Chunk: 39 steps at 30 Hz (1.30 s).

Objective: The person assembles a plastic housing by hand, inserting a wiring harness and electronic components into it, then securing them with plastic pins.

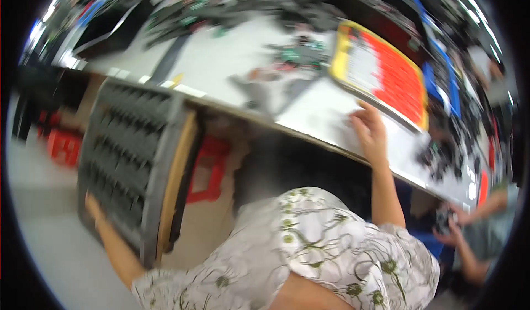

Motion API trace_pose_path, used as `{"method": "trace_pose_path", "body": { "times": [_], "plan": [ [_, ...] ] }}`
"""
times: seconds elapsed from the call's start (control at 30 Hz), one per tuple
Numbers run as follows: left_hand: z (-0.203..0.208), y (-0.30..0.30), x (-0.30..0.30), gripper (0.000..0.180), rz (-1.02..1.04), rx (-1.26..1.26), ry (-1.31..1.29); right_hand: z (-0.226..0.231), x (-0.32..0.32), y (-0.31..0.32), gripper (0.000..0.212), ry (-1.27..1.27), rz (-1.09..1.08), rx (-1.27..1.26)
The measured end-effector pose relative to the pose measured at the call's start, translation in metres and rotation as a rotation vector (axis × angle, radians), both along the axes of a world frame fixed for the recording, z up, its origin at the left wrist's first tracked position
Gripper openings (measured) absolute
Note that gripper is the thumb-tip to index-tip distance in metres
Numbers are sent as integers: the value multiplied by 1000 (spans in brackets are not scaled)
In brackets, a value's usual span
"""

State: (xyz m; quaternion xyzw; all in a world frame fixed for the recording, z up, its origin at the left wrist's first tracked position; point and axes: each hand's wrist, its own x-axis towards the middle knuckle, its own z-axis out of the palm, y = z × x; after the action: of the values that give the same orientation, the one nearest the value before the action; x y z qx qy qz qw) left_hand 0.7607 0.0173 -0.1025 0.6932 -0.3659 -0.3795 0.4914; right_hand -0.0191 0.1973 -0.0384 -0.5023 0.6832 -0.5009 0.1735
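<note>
At the left stands a dark grey foam tray [124, 150] with rows of slots holding small black parts. My left hand [94, 208] is at the tray's left edge and looks closed around it, though blur softens the fingers. Over the white worktable [326, 111], my right hand [370, 130] hovers with fingers loosely bent and apart, nothing visible in it. Just beyond it lies a yellow-rimmed tray [339, 50], with red material [395, 81] covering its right part and a pale area on its left.
Blurred dark and green parts [301, 53] lie on the table, with a heap of dark parts [276, 12] behind. Red stools [210, 169] stand beneath and left. At the right, another person's hands [455, 221] hold a small dark part. Blue-edged bins [441, 78] line the far right.
</note>
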Motion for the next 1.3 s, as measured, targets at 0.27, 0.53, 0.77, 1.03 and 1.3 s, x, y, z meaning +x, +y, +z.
{"method": "trace_pose_path", "body": {
  "times": [0.27,0.53,0.77,1.03,1.3],
  "plan": [
    [163,42,-237,17,210,-986,-519,-5,-55,79,31,323,-205,-15],
    [101,86,-554,53,-1037,-770,-571,-28,-66,89,30,567,-205,-174],
    [65,77,-649,65,-900,-1342,-1029,-28,-59,91,19,573,-393,-239],
    [36,54,-666,66,-1033,-1222,-976,-24,-56,94,14,684,-479,-175],
    [46,62,-658,57,-1124,-1083,-1034,-26,-57,86,15,576,-429,-154]
  ]
}}
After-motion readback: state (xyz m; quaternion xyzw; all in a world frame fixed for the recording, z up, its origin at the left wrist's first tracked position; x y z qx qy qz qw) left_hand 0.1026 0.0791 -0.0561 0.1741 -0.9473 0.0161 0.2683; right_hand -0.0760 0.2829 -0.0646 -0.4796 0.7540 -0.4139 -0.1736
